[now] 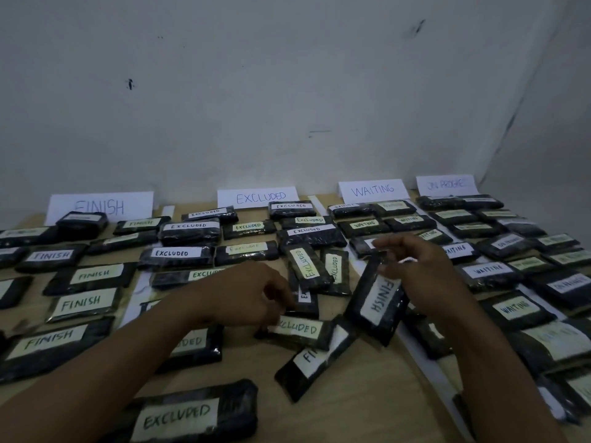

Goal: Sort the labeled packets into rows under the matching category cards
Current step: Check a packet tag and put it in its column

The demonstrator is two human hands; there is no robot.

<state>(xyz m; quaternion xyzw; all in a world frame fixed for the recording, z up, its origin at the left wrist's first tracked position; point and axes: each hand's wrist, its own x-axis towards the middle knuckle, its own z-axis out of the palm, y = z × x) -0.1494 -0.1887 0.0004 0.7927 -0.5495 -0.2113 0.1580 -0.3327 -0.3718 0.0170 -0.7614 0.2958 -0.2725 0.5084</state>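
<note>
Four white category cards lean on the wall: FINISH [99, 206], EXCLUDED [260, 197], WAITING [372, 189] and IN PROGRESS [446, 184]. Rows of dark labeled packets lie under each. My right hand [419, 270] pinches the top of a tilted FINISH packet [377, 302], lifted over the gap between the EXCLUDED and WAITING rows. My left hand [252, 294] has its fingers curled down on the left edge of a small EXCLUDED packet [305, 297]. Just in front lies another EXCLUDED packet [299, 329], overlapping a slanted FINISH packet [311, 359].
White paper strips [415, 350] divide the columns on the wooden table [367, 404]. Two EXCLUDED packets [315, 266] lie askew in the middle. A loose EXCLUDED packet [185, 417] sits near the front edge. The wall closes off the back and right.
</note>
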